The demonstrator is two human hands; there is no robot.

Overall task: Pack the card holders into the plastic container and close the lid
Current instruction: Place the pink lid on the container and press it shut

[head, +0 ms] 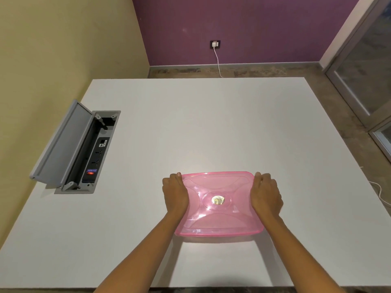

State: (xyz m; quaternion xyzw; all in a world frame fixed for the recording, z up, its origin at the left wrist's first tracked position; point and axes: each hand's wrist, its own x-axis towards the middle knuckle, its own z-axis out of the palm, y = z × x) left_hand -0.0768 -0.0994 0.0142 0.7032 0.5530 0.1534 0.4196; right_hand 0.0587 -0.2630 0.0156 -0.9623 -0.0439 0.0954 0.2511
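Both hands are gripping the pink plastic container (218,205) near the table's (190,123) front edge — left hand (175,192) and right hand (266,194) curled closed on its short sides, lid (218,187) looking seated — so probably pressing the edges shut is next, no card holders visible.

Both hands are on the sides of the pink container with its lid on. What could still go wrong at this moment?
1. The left hand and right hand press only the short sides of the pink lid; the near and far edges might stay unseated.
2. The container sits on a smooth white table, so uneven pressure could slide it.
3. No card holders are visible; contents unconfirmed.
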